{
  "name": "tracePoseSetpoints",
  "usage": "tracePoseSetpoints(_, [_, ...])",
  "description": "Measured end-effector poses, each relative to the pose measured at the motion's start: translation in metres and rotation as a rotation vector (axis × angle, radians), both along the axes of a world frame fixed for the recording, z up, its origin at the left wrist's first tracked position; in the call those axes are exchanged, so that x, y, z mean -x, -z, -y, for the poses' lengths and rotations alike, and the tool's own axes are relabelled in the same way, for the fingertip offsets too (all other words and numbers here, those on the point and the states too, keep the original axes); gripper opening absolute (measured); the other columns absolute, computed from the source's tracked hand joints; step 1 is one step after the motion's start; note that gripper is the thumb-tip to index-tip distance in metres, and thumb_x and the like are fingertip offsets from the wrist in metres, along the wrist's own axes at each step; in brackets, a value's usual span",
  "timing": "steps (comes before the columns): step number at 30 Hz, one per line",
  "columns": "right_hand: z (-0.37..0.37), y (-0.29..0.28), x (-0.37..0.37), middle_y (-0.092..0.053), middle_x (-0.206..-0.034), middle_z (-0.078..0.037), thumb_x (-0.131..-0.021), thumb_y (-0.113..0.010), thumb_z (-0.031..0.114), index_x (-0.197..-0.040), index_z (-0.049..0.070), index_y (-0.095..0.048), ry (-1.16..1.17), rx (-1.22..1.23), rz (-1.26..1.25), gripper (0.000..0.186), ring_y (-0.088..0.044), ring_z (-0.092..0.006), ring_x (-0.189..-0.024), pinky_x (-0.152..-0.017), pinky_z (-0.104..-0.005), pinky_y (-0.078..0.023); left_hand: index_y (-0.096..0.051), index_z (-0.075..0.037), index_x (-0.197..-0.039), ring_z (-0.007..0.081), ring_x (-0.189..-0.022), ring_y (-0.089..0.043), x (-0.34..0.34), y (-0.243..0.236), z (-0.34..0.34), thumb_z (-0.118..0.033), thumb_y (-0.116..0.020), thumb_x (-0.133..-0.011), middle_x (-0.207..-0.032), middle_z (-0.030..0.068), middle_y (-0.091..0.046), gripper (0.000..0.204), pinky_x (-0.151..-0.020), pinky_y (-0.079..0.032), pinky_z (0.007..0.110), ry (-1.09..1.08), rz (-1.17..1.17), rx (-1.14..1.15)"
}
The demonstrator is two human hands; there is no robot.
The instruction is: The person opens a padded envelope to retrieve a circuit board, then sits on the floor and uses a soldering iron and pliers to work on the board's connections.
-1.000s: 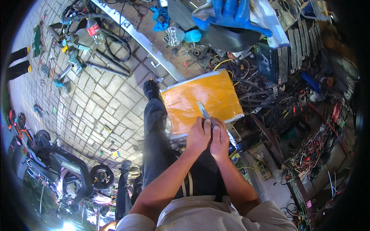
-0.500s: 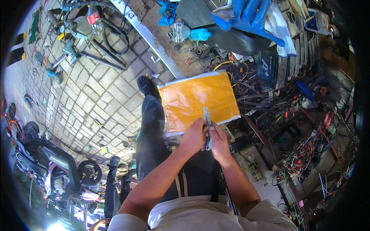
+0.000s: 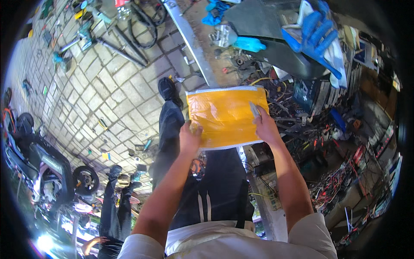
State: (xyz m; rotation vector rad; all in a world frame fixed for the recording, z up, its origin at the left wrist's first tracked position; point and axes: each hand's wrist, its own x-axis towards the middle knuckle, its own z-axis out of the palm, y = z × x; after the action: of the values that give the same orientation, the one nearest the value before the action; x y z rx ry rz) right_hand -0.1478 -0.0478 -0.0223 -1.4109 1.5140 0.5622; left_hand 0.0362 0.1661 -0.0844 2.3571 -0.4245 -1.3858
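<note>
A flat orange-yellow package [image 3: 224, 110] with a shiny plastic surface and white edges spans the space in front of my knees. My left hand [image 3: 190, 137] is closed on its lower left edge, thumb on top. At the package's right side, my right hand [image 3: 266, 126] is closed round a narrow grey tool [image 3: 254, 108] with a pointed, blade-like end directed up and left over the orange surface. My fingers hide the tool's lower part, and its exact kind is unclear.
Blue-and-white work gloves [image 3: 315, 36] and a turquoise bottle [image 3: 249, 44] lie beyond the package. Tangled wires [image 3: 338, 181] fill the right side. A metal rail [image 3: 189, 41] borders the paving. At left stand a motorcycle [image 3: 47, 168] and another person's legs [image 3: 114, 198].
My hands have separated: the left moved to the package's left edge, the right carried the grey tool up and right. The package shifted slightly, and the whole view turned.
</note>
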Motion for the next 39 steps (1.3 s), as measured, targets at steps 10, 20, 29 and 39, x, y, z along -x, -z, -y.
tracePoseSetpoints(10, [-0.059,0.085,-0.135,-0.063,-0.097,-0.026,-0.090,-0.049,0.012,-0.134,0.009,-0.043,-0.442,-0.138,0.201,0.045,-0.062,-0.0389,-0.093,-0.079,-0.0458,-0.049,-0.058,0.007,-0.117,0.0190,-0.097,-0.059,-0.041,0.105,-0.015,-0.018,-0.063,-0.088,-0.107,0.0149,-0.065,0.038,-0.083,-0.046,0.030,-0.464,-0.420,0.011])
tracePoseSetpoints(20, [-0.048,0.076,-0.154,-0.062,-0.105,-0.006,-0.089,-0.060,0.012,-0.120,0.005,-0.054,0.030,-0.358,0.539,0.033,-0.061,-0.0154,-0.099,-0.080,-0.0282,-0.047,-0.052,0.006,-0.124,0.0160,-0.085,-0.060,-0.057,0.152,0.021,-0.010,-0.065,-0.087,-0.100,0.0111,-0.064,0.042,-0.073,-0.049,0.029,-0.670,-0.747,0.168])
tracePoseSetpoints(29, [-0.061,0.112,-0.152,-0.064,-0.085,-0.017,-0.084,-0.063,0.012,-0.109,0.002,-0.055,-0.296,0.184,0.488,0.028,-0.065,-0.0276,-0.074,-0.066,-0.0345,-0.050,-0.043,0.005,-0.134,0.0151,-0.077,-0.059,-0.054,0.151,0.028,-0.006,-0.066,-0.084,-0.092,0.0094,-0.061,0.055,-0.065,-0.048,0.027,-0.468,-0.471,0.075])
tracePoseSetpoints(39, [-0.109,0.072,-0.105,-0.063,-0.087,-0.021,-0.082,-0.064,0.013,-0.110,0.002,-0.057,-0.526,0.188,0.442,0.031,-0.064,-0.0385,-0.081,-0.070,-0.0389,-0.052,-0.047,0.002,-0.131,0.0198,-0.085,-0.063,-0.041,0.157,0.014,-0.004,-0.063,-0.082,-0.106,0.0137,-0.065,0.052,-0.074,-0.049,0.030,-0.810,-0.641,0.192])
